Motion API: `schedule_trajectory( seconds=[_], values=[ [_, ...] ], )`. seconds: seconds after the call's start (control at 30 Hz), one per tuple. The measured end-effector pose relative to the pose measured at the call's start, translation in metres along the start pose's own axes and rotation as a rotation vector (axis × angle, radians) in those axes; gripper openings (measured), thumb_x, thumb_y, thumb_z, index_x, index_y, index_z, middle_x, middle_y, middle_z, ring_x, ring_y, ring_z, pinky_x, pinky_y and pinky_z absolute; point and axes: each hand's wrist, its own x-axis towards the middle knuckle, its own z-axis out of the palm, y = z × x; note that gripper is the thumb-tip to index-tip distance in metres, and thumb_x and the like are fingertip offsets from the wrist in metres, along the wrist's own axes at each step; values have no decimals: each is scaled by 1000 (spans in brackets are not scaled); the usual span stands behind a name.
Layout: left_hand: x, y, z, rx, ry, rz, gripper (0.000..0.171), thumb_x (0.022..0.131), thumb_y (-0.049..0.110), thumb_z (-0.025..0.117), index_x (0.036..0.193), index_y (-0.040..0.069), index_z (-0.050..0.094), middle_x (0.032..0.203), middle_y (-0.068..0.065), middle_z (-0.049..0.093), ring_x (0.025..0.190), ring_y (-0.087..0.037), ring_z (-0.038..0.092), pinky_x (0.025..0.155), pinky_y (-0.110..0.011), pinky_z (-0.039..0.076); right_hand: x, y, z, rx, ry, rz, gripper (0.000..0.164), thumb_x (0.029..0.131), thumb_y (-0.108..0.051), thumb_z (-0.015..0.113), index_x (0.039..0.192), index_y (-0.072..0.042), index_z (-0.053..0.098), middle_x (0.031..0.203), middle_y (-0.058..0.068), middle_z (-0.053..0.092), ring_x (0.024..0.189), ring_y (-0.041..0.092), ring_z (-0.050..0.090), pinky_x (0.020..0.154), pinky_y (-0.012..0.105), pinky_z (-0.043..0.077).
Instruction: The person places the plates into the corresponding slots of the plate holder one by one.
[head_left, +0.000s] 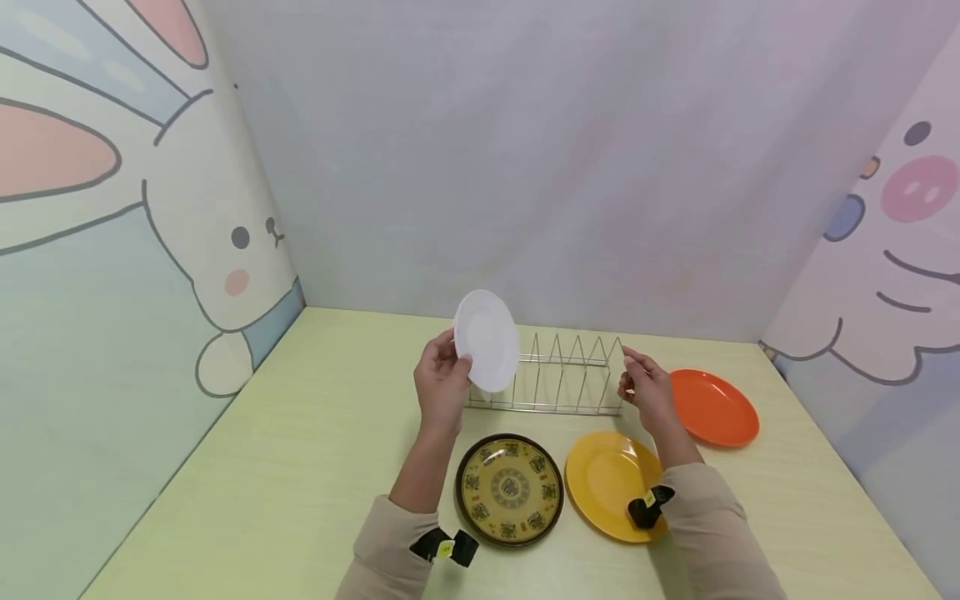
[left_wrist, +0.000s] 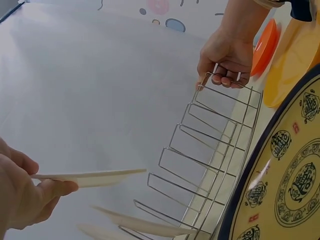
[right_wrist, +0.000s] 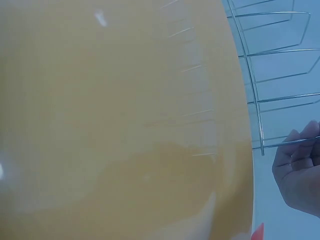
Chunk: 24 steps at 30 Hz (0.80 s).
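A small white plate [head_left: 486,342] is pinched at its left edge by my left hand [head_left: 441,383], thumb on the near face. It hangs tilted above the left end of a wire dish rack [head_left: 540,409]. My right hand [head_left: 647,390] grips the wire at the rack's right end. In the left wrist view, another pale plate [left_wrist: 145,224] stands in the slots at the rack's near end, with a further pale edge [left_wrist: 97,232] beside it. Those are mostly hidden behind the held plate in the head view.
In front of the rack lie a patterned plate [head_left: 510,489] with a dark rim and a yellow plate [head_left: 609,479], partly under my right forearm. An orange plate [head_left: 712,408] lies to the right. A grey wall [head_left: 450,167] rises behind the table [head_left: 300,467].
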Motion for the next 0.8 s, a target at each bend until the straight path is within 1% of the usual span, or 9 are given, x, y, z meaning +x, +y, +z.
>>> schedule_trajectory(
  seconds=[0.1,0.2,0.4,0.53,0.67,0.8],
  values=[
    [2,-4,4,-30,27,30,38,83,-15,52,119,-3,55,107,-21,54,103,-31,55,80,-38,51,1,0,1,5,-2,2,43,95,-29,52,134,-11,50,72,4,49,62,13,48,59,27,50],
    [4,-10,7,-34,43,55,39,81,-17,53,118,-5,55,107,-21,55,102,-31,55,82,-36,50,1,0,1,13,3,10,42,95,-30,53,133,-12,51,72,4,49,62,13,47,58,26,49],
    [5,-21,14,4,59,72,39,80,-17,54,117,-5,56,105,-19,56,101,-29,56,82,-34,50,2,1,0,-3,11,20,44,95,-30,52,135,-12,49,72,3,49,62,12,47,58,26,49],
    [4,-27,18,64,45,88,37,81,-15,54,117,-4,57,104,-18,57,100,-29,55,81,-33,50,1,1,0,-4,9,16,44,95,-31,52,135,-12,50,72,3,49,62,12,47,58,26,49],
    [2,-33,22,160,38,114,35,81,-14,56,114,-3,58,100,-17,58,98,-29,55,80,-35,50,1,1,-1,0,4,11,44,95,-31,53,134,-12,50,72,3,49,62,12,48,59,27,49],
    [0,-38,24,254,29,113,35,81,-12,58,113,1,60,98,-13,59,97,-26,55,80,-37,49,2,2,-1,-2,1,5,44,95,-31,53,134,-12,50,72,3,49,62,12,47,59,27,49]
  ],
)
